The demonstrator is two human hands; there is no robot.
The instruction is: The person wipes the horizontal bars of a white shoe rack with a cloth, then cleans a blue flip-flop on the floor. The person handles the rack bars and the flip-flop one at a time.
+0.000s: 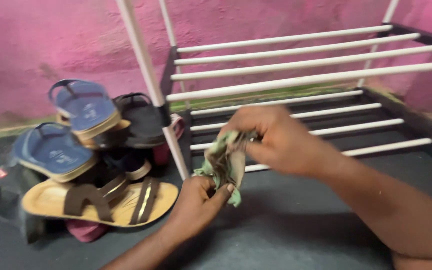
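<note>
Both hands grip rag (224, 162) above floor (286, 235), at rack's (296, 80) front left corner. Left hand (196, 202) pinches lower end; right hand (276, 140) closed on upper end. Sandal pile (86, 165) lies left of rack. Best handling, judged: bunch cloth firmly, keep loose ends clear of rails.

a rough pink plastered wall (36, 35) fills the view from nine o'clock round to three o'clock, its paint blotchy and uneven. along its base runs a pale, greenish strip (276, 95). the floor (286, 235) is dark grey and matte, spreading from the centre down to six o'clock. against the wall, from twelve to three o'clock, stands a low shoe rack (296, 65) with white tube rails, white uprights and dark side frames, two tiers showing. the light is soft and even.
</note>
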